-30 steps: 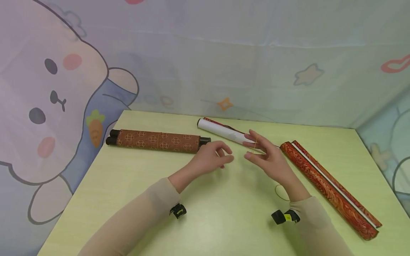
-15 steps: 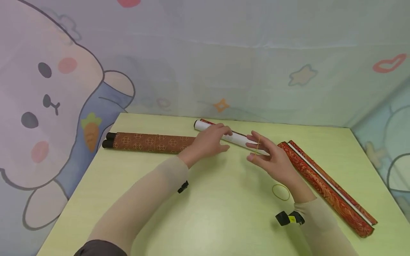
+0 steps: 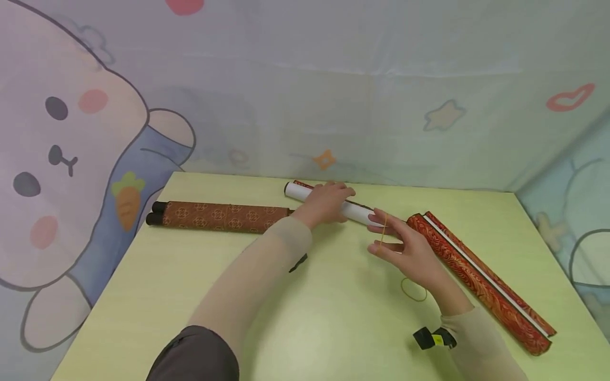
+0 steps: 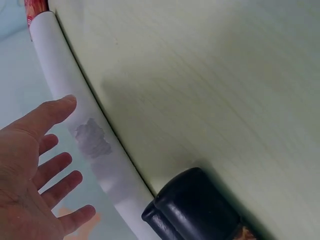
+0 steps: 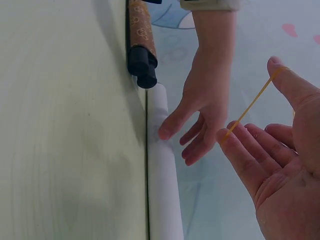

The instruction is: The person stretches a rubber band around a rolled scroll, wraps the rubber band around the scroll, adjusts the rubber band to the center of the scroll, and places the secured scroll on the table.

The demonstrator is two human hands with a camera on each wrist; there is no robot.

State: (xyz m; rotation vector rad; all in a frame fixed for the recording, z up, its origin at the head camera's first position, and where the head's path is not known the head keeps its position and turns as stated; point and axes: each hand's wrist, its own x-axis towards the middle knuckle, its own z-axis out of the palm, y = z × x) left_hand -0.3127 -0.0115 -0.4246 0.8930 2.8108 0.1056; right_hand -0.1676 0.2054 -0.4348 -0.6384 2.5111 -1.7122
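My left hand [image 3: 326, 202] is over a white rolled scroll [image 3: 359, 213] with a red patterned edge at the table's back. In the left wrist view its thumb [image 4: 62, 107] overlaps the near side of the roll, and the other fingers are spread beyond it. A thin yellow rubber band [image 5: 252, 105] is stretched between the thumb and index finger of my right hand [image 3: 405, 248]. That hand has its fingers spread, just in front of the scroll's right end. A torn grey patch [image 4: 92, 137] marks the white paper.
Two brown patterned scrolls with black ends [image 3: 224, 217] lie side by side at left. Red and gold scrolls [image 3: 481, 280] lie slantwise at right. A second rubber band [image 3: 413, 290] is on the table [image 3: 343, 317] below my right hand. A cartoon-printed cloth [image 3: 267, 106] hangs behind.
My left hand has moved from the brown scrolls' right end, back and across to the white scroll. The right hand has stayed nearly in place, the rubber band still stretched on it.
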